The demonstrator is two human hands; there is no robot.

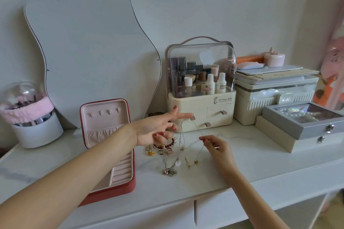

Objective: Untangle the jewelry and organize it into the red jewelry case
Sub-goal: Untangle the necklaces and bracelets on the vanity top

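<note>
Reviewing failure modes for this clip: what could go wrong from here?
1. The thin chain runs taut between the left hand and right hand; pulling harder could tighten a knot or snap it.
2. Its lower end trails into the jewelry pile, so lifting may drag other pieces along.
3. The left forearm hangs over the open red jewelry case; a sweep back could bump it.

Shiny metal chains (pixel 197 130) lie on a smooth glossy tabletop (pixel 251 161) beside a matt red case (pixel 119 189).
</note>
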